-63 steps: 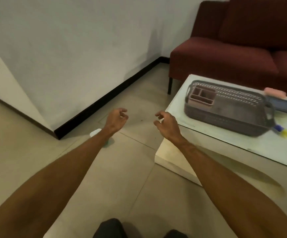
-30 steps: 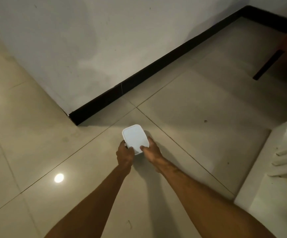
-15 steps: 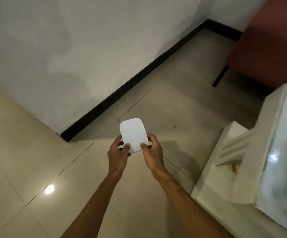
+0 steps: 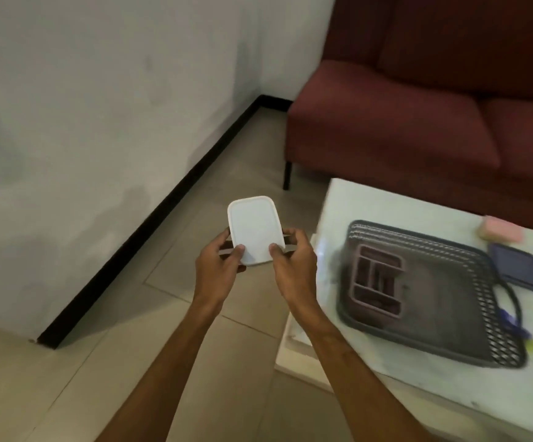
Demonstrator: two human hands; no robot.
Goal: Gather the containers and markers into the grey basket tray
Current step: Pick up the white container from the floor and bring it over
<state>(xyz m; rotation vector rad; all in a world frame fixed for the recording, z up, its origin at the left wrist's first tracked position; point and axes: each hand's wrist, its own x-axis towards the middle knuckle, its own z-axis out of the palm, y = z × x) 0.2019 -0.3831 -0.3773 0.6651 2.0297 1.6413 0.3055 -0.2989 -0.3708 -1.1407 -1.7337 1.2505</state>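
Observation:
A white lidded container is held in the air over the floor, left of the table. My left hand grips its left side and my right hand grips its right side, thumbs on the lid. The grey basket tray lies on the white table to the right, with a small divided organizer inside it. Beyond the tray lie a dark blue lidded container and a pink one. A blue and yellow marker pokes out past the tray's right rim.
A dark red sofa stands behind the table. A white wall with a black skirting board runs along the left. Beige floor tiles lie below my arms.
I bent to the floor, took the white container in both hands and lifted it. My view has swung right, bringing the table and basket tray back into sight.

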